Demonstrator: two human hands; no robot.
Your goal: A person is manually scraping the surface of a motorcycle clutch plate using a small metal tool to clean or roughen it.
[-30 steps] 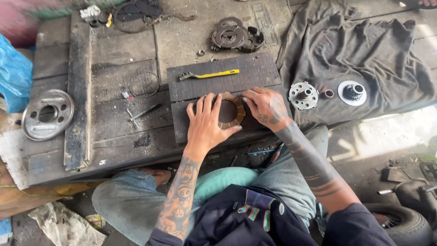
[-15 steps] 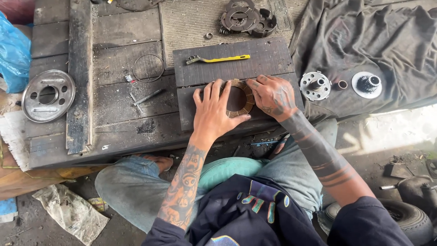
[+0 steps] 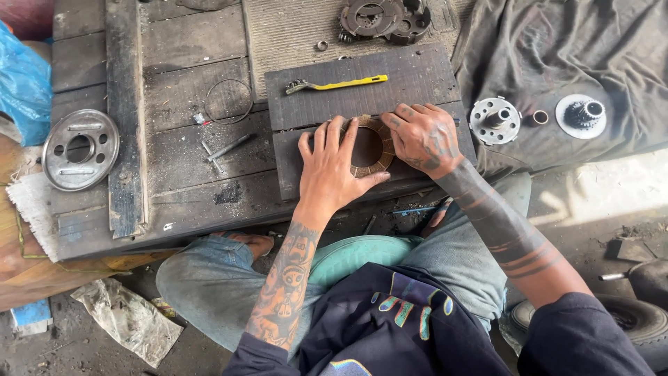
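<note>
Still we keep both palms flat, fingers spread, gripping nothing: our left hand [image 3: 332,174] and right hand [image 3: 422,137] press the brown friction ring [image 3: 369,146] onto the dark board [image 3: 362,80], unmoved since a second ago. At twelve o'clock lies a yellow-handled brush [image 3: 337,85]; at two o'clock, a metal hub [image 3: 495,120].

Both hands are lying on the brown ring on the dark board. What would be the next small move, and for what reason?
Probably lift the brown ring off the dark board by its edge. The left hand and right hand press flat on its two sides, so neither grips it yet. The ring lies flat on the board, and curling the fingertips under its rim would seem needed first.
</note>
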